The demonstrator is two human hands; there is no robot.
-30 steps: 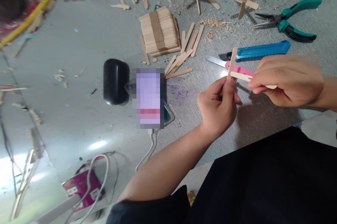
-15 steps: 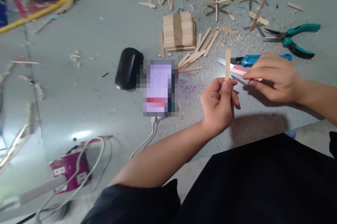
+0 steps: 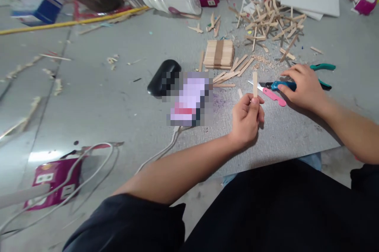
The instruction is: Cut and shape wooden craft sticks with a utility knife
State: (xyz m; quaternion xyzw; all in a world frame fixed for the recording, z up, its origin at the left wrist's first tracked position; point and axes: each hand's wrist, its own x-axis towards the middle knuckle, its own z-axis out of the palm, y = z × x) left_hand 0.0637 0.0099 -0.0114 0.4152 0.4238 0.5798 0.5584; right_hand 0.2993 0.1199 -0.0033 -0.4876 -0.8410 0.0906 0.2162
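Note:
My left hand [image 3: 247, 117] is closed, pinching a flat wooden craft stick [image 3: 255, 84] upright between thumb and fingers. The pale end of another craft stick [image 3: 240, 93] shows behind these fingers; whether the hand holds it I cannot tell. Over a blue utility knife [image 3: 276, 85] on the table, my right hand [image 3: 303, 86] has its fingers apart, with the thumb at the handle and the index finger stretched beyond it. A pink-handled folding knife [image 3: 274, 96], blade out, lies just in front of the blue knife. Green-handled pliers [image 3: 322, 67] are partly hidden behind my right hand.
A banded stack of craft sticks [image 3: 226, 54] stands beside loose sticks [image 3: 222, 78] and wood shavings [image 3: 263, 61]. Farther back is a heap of joined sticks [image 3: 272, 19]. Left of my hands lie a blurred-out phone [image 3: 191, 94] with a white cable [image 3: 160, 153] and a black case [image 3: 161, 76].
My right hand has let go of its craft stick and moved onto the blue utility knife. A second stick end now shows behind my left hand. The view has shifted, revealing more of the table's back.

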